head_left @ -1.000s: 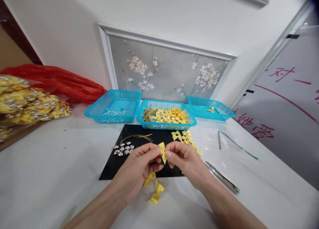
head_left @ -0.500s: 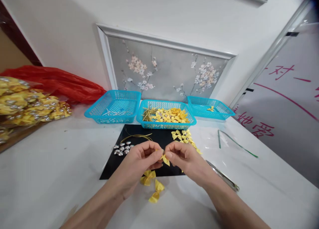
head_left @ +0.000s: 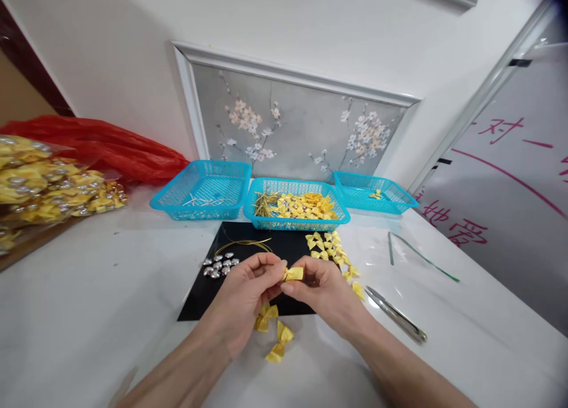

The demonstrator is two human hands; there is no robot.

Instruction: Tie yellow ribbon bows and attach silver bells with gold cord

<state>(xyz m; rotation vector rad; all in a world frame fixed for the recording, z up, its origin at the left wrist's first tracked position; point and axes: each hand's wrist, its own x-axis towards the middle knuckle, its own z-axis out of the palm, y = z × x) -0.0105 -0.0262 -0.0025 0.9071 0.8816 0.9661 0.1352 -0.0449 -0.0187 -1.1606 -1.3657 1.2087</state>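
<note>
Between my two hands is a small yellow ribbon bow (head_left: 294, 273), held over a black mat (head_left: 202, 298). The fingers of my left hand (head_left: 255, 287) pinch its left end, which they partly hide. Closed at the bow's right side, my right hand (head_left: 322, 287) has its thumb just below the ribbon. Silver heart-shaped beads (head_left: 217, 269) lie in a cluster left of my hands, by some gold wires (head_left: 244, 242). Finished-looking yellow bows (head_left: 335, 251) are spread at the mat's right edge. Nearer me, two loose bows (head_left: 279, 342) lie by my left wrist.
Three blue baskets stand along the wall; the middle basket (head_left: 302, 223) holds bows and gold wires. Pliers (head_left: 394, 314) lie right of my right hand, with a green strip (head_left: 426, 257) beyond. Bagged yellow bows (head_left: 57, 183) and a red plastic bag (head_left: 110, 145) sit at the left.
The bow has turned from pointing down to lying level between my fingers. My right hand has shifted slightly left and lower, uncovering more bows and the pliers' tip.
</note>
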